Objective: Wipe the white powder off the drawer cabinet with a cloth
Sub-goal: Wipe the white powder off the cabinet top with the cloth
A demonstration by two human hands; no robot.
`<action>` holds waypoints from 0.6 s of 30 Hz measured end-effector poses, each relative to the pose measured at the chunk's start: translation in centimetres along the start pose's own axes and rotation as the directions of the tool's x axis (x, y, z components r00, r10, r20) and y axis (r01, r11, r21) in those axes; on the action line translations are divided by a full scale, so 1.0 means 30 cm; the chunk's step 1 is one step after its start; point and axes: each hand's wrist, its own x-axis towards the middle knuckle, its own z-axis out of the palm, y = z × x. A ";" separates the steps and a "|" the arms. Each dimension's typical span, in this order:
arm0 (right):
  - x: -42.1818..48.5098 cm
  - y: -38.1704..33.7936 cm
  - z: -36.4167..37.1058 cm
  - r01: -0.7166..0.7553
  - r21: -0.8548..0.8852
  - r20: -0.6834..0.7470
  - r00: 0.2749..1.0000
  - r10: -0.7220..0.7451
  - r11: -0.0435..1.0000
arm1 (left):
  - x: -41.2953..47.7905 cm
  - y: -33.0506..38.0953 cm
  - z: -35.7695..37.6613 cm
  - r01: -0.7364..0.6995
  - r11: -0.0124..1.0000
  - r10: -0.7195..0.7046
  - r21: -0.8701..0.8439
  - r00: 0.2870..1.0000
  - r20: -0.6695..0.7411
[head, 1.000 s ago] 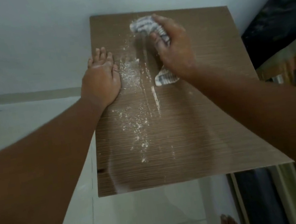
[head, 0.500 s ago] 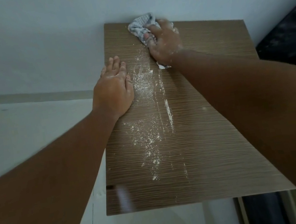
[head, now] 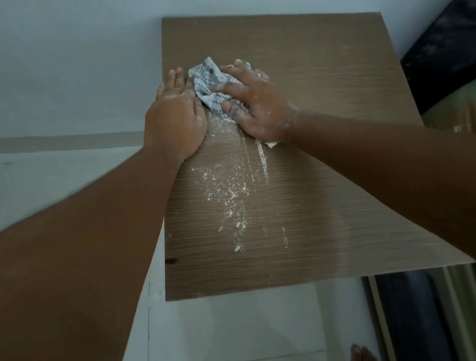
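Note:
The brown wood-grain top of the drawer cabinet fills the middle of the head view. White powder is scattered in streaks down its left-centre, from below my hands toward the front edge. My right hand presses a crumpled white-and-grey checked cloth onto the top, fingers curled over it, with powder on my skin. My left hand lies flat, palm down, at the cabinet's left edge, touching the cloth's left side.
A pale wall stands behind the cabinet. White floor tiles lie below its front edge, with my bare toes showing. A striped fabric hangs at lower right, a dark surface at upper right.
My right hand has dragged the cloth from the back edge of the top toward me and left, up against my left hand. The powder beside my left hand's fingers is gone.

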 end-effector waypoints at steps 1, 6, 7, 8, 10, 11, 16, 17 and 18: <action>-0.032 -0.010 0.007 0.012 0.001 -0.002 1.000 -0.012 1.000 | -0.002 0.002 -0.004 0.004 1.000 -0.004 -0.001 1.000 0.005; -0.186 -0.052 0.041 0.047 0.023 -0.023 0.999 -0.047 0.999 | -0.015 0.018 -0.019 0.030 1.000 -0.030 0.003 0.999 0.018; -0.217 -0.060 0.046 0.057 0.025 -0.018 0.998 -0.057 0.998 | -0.018 0.019 -0.020 0.033 0.999 -0.033 0.005 0.999 0.019; -0.249 -0.067 0.051 0.069 0.024 -0.010 0.998 -0.069 0.997 | -0.020 0.019 -0.021 0.037 0.999 -0.037 0.005 0.999 0.020; -0.315 -0.087 0.059 0.089 0.030 -0.003 0.996 -0.089 0.996 | -0.022 0.016 -0.021 0.038 0.999 -0.038 0.002 0.999 0.033; -0.348 -0.099 0.062 0.091 0.034 -0.002 0.996 -0.091 0.995 | -0.022 0.015 -0.022 0.037 0.999 -0.036 -0.004 0.998 0.043; -0.504 -0.162 0.077 0.101 0.007 0.047 0.994 -0.101 0.995 | -0.023 0.014 -0.020 0.036 0.999 -0.034 -0.031 0.998 0.060; -0.535 -0.173 0.080 0.108 -0.002 0.061 0.992 -0.108 0.994 | -0.023 0.014 -0.020 0.039 0.999 -0.037 -0.034 0.997 0.061; -0.566 -0.185 0.084 0.119 -0.013 0.074 0.990 -0.118 0.993 | -0.022 0.014 -0.021 0.042 0.998 -0.040 -0.037 0.997 0.061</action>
